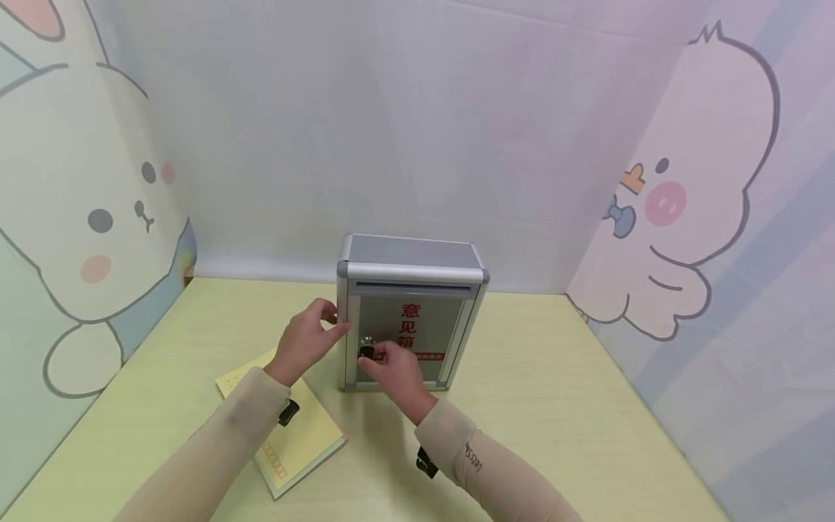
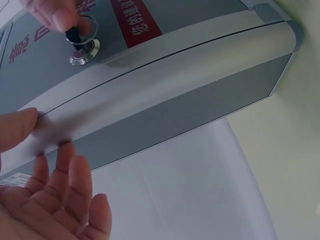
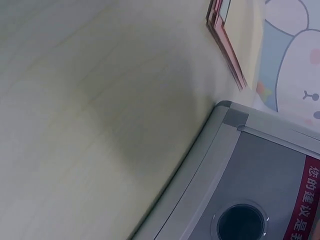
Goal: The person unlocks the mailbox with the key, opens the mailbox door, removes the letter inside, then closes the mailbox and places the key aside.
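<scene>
A grey suggestion box (image 1: 417,254) with an aluminium frame and red lettering stands upright on the table. My left hand (image 1: 306,337) is at its left edge; in the left wrist view, the thumb (image 2: 17,129) lies against the front frame and the curved fingers touch the side. With thumb and fingertips, my right hand (image 1: 399,373) pinches the black-headed key (image 2: 75,36) at the round metal lock (image 2: 85,54) on the door. A ring hangs around the key's head. The right wrist view shows the dark round key head (image 3: 241,223), with hardly any of the hand.
Yellow envelopes or booklets (image 1: 313,428) lie stacked on the table (image 1: 535,406), partly beneath my left forearm. A narrow slot (image 1: 414,288) runs across the box's upper front. Behind and beside the table hang curtains (image 1: 404,145) printed with cartoon animals.
</scene>
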Demonstrator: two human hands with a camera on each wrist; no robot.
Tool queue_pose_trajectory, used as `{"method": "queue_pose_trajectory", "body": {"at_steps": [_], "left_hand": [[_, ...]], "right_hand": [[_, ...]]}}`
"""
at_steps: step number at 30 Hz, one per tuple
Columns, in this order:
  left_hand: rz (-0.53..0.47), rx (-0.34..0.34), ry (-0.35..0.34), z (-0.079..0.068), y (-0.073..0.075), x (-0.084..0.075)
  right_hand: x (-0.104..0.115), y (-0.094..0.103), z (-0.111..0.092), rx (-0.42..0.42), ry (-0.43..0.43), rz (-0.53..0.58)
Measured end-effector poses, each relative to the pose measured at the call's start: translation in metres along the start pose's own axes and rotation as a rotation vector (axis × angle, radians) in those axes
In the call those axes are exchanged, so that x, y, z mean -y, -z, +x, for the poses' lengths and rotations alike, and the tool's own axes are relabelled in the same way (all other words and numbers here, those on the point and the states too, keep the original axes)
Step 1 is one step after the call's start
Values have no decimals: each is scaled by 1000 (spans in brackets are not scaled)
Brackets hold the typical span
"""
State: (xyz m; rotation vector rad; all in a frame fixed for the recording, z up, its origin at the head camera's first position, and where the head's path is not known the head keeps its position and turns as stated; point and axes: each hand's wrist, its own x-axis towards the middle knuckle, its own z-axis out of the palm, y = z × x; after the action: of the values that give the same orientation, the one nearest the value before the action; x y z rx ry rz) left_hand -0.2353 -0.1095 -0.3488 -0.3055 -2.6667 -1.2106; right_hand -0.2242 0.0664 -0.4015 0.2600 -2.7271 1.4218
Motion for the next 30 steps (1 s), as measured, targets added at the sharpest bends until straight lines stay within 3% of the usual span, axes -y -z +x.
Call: {"method": "queue_pose_trajectory", "body": {"at_steps": [2, 9, 17, 30], "left_hand": [[1, 2, 1, 0, 0, 0], [2, 3, 0, 0, -1, 1], [15, 3, -13, 2, 0, 0], [35, 11, -7, 1, 3, -3]], "right_hand": [[-1, 0, 0, 3, 7, -31], [-3, 3, 0, -3, -14, 169], [-3, -1, 2, -17, -99, 276], [-3, -6, 0, -52, -42, 269]]}}
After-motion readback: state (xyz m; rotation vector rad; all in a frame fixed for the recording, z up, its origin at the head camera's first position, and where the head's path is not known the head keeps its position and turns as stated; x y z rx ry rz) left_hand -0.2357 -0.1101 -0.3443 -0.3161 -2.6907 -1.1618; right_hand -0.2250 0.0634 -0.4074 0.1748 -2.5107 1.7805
